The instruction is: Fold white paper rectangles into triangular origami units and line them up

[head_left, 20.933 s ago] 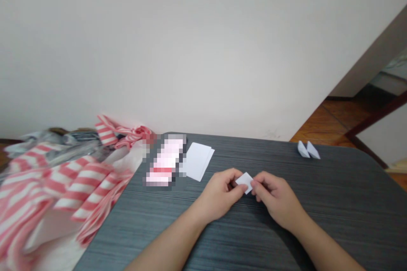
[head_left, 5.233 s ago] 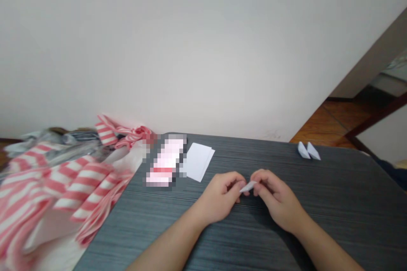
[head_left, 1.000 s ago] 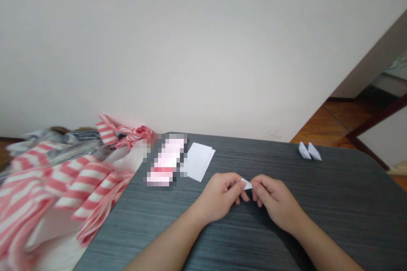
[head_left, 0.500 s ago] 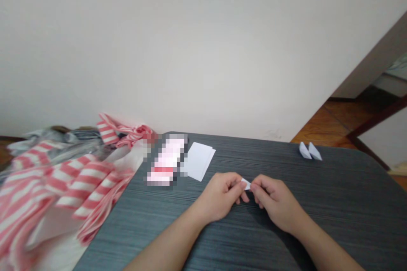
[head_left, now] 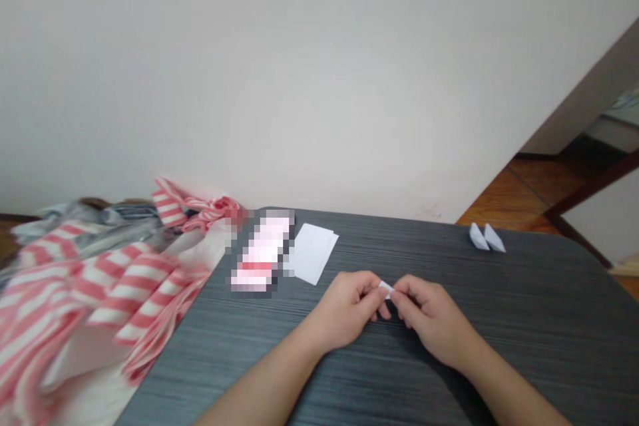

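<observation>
Between my two hands is a small folded piece of white paper (head_left: 386, 288), mostly covered by the fingers. My left hand (head_left: 352, 309) pinches its left end with thumb and forefinger. At the other end, the thumb and fingers of my right hand (head_left: 429, 316) are closed on the paper. Both hands are just above the dark wood-grain table (head_left: 319, 379). A short stack of white paper sheets (head_left: 312, 253) lies beyond my left hand. Two small folded paper boats (head_left: 486, 238) stand side by side near the table's far right edge.
Left of the sheets lies a blurred-out pink and white rectangular object (head_left: 262, 253). Red-and-white striped cloth (head_left: 124, 279) is heaped beside the table on the left. A pale wall (head_left: 319, 80) rises behind the table. Wooden floor (head_left: 499, 196) shows past the wall's corner.
My right thumb and fingers have moved slightly left along the paper, closer to my left hand. My left hand and the other things have stayed in place.
</observation>
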`<move>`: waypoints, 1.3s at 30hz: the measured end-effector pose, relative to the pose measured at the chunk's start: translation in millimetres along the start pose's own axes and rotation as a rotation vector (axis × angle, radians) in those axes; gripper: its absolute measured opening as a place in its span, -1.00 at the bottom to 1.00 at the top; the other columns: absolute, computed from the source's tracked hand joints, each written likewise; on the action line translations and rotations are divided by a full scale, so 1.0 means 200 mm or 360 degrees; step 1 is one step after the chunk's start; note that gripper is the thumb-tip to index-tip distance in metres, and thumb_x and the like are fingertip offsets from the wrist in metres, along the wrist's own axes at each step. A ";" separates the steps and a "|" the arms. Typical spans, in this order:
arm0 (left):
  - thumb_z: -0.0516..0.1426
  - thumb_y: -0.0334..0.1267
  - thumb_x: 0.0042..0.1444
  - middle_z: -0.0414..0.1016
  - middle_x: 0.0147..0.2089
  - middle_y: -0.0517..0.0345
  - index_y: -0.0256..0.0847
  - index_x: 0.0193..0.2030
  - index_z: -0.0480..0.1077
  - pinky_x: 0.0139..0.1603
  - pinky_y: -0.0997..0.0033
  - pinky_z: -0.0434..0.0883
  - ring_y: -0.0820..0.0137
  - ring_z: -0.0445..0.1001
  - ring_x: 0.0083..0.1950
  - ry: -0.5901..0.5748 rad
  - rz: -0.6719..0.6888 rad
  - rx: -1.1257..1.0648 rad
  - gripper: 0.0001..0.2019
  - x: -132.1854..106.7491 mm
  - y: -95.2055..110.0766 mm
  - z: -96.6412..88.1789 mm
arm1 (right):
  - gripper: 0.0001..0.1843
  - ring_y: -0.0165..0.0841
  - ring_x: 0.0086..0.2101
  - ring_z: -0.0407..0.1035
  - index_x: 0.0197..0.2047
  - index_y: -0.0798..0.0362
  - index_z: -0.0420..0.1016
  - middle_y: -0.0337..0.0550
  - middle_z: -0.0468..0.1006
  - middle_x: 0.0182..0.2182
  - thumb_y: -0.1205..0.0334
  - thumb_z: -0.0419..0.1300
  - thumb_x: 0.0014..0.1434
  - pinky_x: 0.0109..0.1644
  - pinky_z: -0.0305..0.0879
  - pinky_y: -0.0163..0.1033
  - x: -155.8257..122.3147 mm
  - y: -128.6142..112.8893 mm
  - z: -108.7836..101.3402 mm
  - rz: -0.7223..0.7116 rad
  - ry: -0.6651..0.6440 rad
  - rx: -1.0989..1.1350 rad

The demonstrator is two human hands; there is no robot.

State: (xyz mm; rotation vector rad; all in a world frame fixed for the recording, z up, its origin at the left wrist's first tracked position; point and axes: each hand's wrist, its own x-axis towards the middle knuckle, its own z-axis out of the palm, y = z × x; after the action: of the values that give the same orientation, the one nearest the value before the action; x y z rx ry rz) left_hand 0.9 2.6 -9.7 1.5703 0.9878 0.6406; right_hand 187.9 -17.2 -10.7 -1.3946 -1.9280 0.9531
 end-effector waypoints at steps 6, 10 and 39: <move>0.04 -0.15 0.27 0.56 -0.41 0.12 -0.27 -0.35 0.46 -0.39 0.53 0.33 0.47 0.43 -0.44 -0.0011 0.0024 0.0016 -0.71 0.00 0.00 0.00 | -0.73 -0.44 -0.56 0.24 -0.45 0.06 0.40 -0.32 0.36 -0.61 0.27 0.06 0.29 -0.45 0.13 -0.36 0.00 0.00 0.00 -0.0019 0.0021 -0.0034; 0.08 -0.16 0.24 0.57 -0.40 0.11 -0.28 -0.35 0.47 -0.39 0.52 0.32 0.45 0.45 -0.42 -0.0013 0.0011 0.0033 -0.74 0.00 -0.01 0.00 | -0.74 -0.43 -0.56 0.24 -0.44 0.06 0.42 -0.32 0.37 -0.61 0.27 0.06 0.29 -0.45 0.13 -0.36 0.00 0.00 0.00 -0.0013 0.0035 -0.0036; 0.03 -0.10 0.29 0.55 -0.43 0.11 -0.26 -0.37 0.38 -0.40 0.52 0.33 0.47 0.42 -0.46 0.0013 -0.0024 -0.0097 -0.70 0.01 -0.02 0.00 | -0.74 -0.40 -0.53 0.26 -0.43 0.03 0.36 -0.32 0.35 -0.58 0.20 0.05 0.31 -0.42 0.15 -0.33 -0.01 0.02 -0.03 0.0049 0.0198 0.0049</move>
State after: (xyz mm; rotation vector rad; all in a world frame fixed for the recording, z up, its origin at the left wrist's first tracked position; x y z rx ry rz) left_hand 1.1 3.3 -13.1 1.5063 0.9768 0.6610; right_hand 195.6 -17.0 -10.3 -1.4351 -1.7984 0.8852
